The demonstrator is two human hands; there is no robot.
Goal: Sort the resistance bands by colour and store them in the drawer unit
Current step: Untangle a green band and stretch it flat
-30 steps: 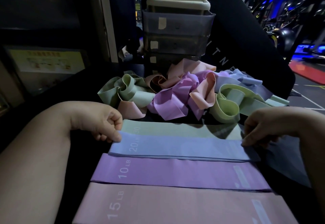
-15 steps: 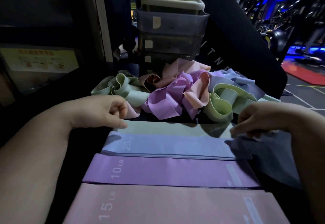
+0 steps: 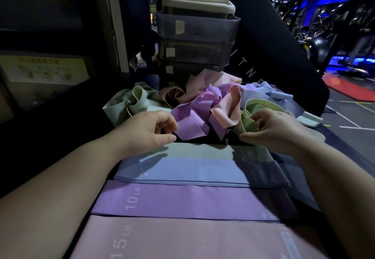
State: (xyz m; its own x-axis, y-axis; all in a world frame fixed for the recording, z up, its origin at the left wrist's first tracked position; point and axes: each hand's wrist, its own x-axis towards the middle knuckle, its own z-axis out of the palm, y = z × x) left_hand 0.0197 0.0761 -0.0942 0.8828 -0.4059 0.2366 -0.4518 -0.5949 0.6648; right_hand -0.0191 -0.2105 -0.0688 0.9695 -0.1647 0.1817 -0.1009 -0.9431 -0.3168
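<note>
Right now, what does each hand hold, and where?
The right hand seems to pinch the light green band at its near fold. The left hand is at a corner of the purple band; grip unclear.

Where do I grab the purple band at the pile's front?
Pinch the purple band by its flat near flap, coming from the front beside the left hand; it juts out free, while its far loops tangle with pink bands.

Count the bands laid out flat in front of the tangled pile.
4, in a row: pink 15 LB band nearest, purple 10 LB band next, then blue band, green band farthest, by the pile. Others may lie stacked underneath.
</note>
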